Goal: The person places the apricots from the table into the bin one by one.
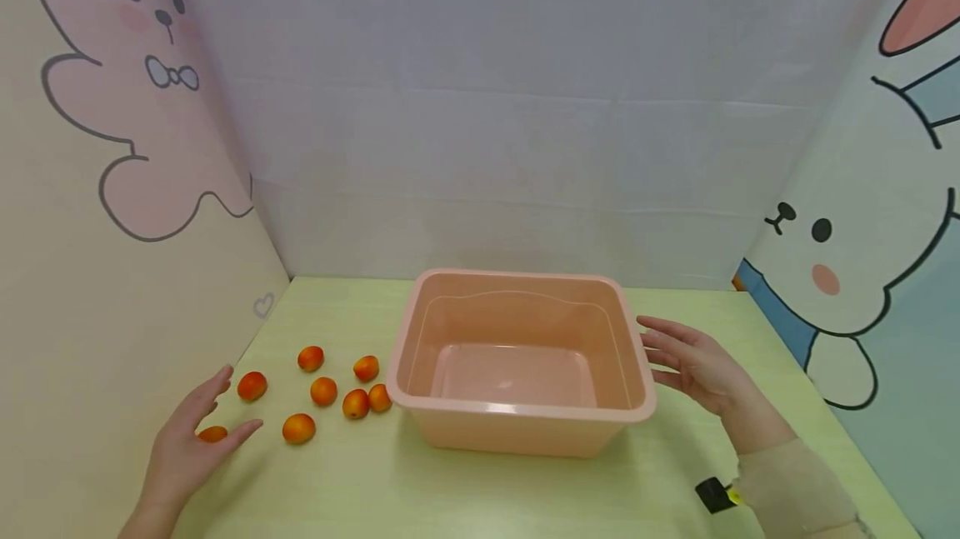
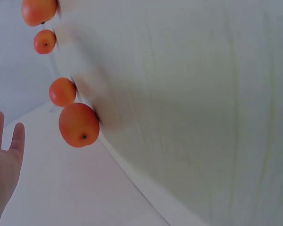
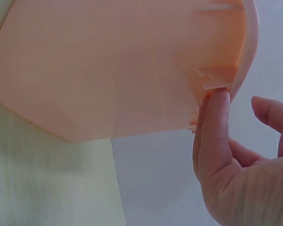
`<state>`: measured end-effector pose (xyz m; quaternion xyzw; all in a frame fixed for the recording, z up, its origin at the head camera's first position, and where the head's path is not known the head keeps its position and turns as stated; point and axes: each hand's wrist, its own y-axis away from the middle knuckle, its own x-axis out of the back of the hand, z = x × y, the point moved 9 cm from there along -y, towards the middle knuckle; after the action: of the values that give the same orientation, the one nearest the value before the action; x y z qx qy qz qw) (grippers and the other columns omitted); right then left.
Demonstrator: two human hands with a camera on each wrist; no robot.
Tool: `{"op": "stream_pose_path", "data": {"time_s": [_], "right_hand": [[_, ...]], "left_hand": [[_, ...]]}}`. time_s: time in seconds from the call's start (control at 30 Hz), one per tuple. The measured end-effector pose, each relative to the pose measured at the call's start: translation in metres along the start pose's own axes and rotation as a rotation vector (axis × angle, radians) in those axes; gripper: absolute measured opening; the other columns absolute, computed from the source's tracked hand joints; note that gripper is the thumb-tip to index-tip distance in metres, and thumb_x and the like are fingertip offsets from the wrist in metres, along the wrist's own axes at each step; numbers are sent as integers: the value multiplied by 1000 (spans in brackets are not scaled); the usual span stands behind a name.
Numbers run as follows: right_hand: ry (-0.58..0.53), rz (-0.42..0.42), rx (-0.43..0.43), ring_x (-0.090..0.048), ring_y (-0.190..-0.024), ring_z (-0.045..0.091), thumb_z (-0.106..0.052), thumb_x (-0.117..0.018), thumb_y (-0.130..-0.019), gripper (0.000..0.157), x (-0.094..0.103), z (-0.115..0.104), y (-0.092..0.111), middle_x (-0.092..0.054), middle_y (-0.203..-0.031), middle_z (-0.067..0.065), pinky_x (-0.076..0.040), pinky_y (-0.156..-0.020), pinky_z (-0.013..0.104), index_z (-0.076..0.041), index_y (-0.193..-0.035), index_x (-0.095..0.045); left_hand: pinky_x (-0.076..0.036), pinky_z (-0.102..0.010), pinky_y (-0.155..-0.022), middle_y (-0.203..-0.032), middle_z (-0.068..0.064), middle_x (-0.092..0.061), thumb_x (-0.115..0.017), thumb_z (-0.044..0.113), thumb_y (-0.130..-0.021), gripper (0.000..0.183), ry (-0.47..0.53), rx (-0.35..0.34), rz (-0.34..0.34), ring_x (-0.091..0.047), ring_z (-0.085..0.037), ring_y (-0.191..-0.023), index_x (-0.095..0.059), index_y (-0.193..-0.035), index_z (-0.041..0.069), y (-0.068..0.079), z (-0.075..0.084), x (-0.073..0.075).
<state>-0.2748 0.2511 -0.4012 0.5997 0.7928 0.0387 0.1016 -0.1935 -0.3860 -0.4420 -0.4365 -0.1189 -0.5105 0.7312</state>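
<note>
A pink plastic tub stands on the table, its inside bare. My right hand is at its right side, fingers extended. In the right wrist view, the fingertips of that hand touch the tub's wall just under the rim, thumb apart from it. To the tub's left lie several small orange-red fruits, one of them at the front. My left hand is spread beside them, thumb and fingers apart, holding nothing. One fruit shows between its thumb and fingers, partly hidden. The left wrist view shows a fruit right of the hand.
The pale wooden table is enclosed by a white sheet behind and cartoon-printed walls on both sides. A small black object with a yellow part lies by the right sleeve.
</note>
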Motion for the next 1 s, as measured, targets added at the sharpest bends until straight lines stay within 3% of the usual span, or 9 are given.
{"op": "stream_pose_path", "data": {"time_s": [0.27,0.43,0.8,1.0], "right_hand": [[16,44,-39,-68,-98,12,-24,-56,-103,59,0,3,-6,-67,-111,-8,-57,-84,33,1,-151,-33],[53,49,-68,-68,-97,13,-26,-56,-103,65,0,4,-11,-67,-111,-7,-57,-83,34,3,-153,-28],[4,13,-101,-69,-97,14,-21,-58,-102,65,2,5,-14,-68,-110,-4,-57,-82,36,1,-154,-26],[78,17,-120,-69,-96,14,-21,-58,-102,70,4,4,-17,-67,-112,-3,-58,-81,35,0,-156,-20]], "left_hand": [[-31,3,-87,-145,25,-43,-87,9,-76,90,44,142,-16,-38,21,-116,-42,-153,22,6,-29,20],[-33,2,-86,-141,29,-45,-85,9,-78,88,76,167,-32,-39,21,-115,-40,-153,17,11,-40,24],[-33,2,-80,-142,36,-37,-81,19,-85,87,70,237,-181,-32,30,-113,-32,-157,18,20,-60,12],[-41,0,-77,-135,39,-41,-80,22,-85,81,104,278,-262,-35,28,-107,-38,-154,15,25,-70,4]]}}
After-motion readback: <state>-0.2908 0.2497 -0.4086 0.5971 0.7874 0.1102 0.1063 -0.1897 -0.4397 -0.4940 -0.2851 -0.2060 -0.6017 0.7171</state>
